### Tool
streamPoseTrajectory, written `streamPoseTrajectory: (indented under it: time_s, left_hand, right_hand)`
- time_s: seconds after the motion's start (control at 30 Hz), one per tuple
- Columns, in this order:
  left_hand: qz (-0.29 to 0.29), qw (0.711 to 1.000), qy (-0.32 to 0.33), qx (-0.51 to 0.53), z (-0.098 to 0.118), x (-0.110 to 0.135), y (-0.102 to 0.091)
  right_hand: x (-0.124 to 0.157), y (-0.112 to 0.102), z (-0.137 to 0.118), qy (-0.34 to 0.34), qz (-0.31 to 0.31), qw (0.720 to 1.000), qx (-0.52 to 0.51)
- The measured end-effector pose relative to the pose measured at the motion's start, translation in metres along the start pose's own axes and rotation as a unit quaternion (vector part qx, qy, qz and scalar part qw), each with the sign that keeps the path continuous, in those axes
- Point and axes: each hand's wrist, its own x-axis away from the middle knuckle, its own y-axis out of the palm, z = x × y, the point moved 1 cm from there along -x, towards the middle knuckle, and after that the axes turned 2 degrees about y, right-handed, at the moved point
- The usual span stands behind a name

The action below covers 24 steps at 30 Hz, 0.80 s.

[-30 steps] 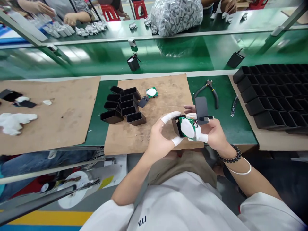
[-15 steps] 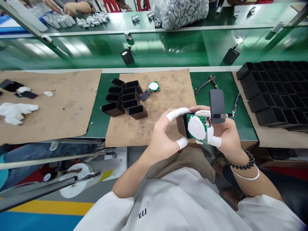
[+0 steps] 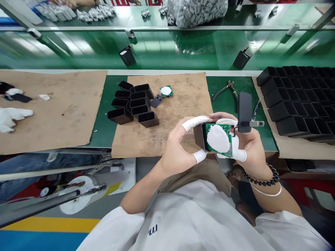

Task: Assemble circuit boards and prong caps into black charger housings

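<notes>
My left hand [image 3: 178, 148] pinches a black rectangular housing [image 3: 200, 135] between its white-capped thumb and forefinger. My right hand [image 3: 247, 144] holds a green circuit board with a white round pad [image 3: 218, 138] against the housing's open end. A black end cap with a metal plug [image 3: 244, 108] stands up from the right hand's fingers, joined to the board by thin wires. Both hands hover over the near edge of the cardboard mat [image 3: 180, 108].
Several empty black housings [image 3: 132, 104] lie on the mat, with a second green board [image 3: 166, 91] and a dark cap [image 3: 156, 101] beside them. Pliers [image 3: 227, 90] and tweezers [image 3: 256, 106] lie on the green bench. Rows of black housings [image 3: 300, 101] fill the right. Another cardboard sheet [image 3: 52, 104] lies left.
My hands and the assembly have drifted slightly right in view. The board now sits closer against the housing's open end, and the cap stands more upright.
</notes>
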Motion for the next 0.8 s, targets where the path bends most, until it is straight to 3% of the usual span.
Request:
streamPoseTrajectory:
  time_s: [0.3,0.8]
  left_hand:
    - [0.007,0.999,0.04,0.015,-0.005,0.0,0.0]
    - [0.001,0.997,0.069,0.032,-0.018,0.004,-0.002]
  right_hand:
    - [-0.003,-0.001,0.006,-0.035,-0.024,0.999,-0.006]
    - [0.003,-0.001,0.013,-0.036,-0.008,0.999,0.028]
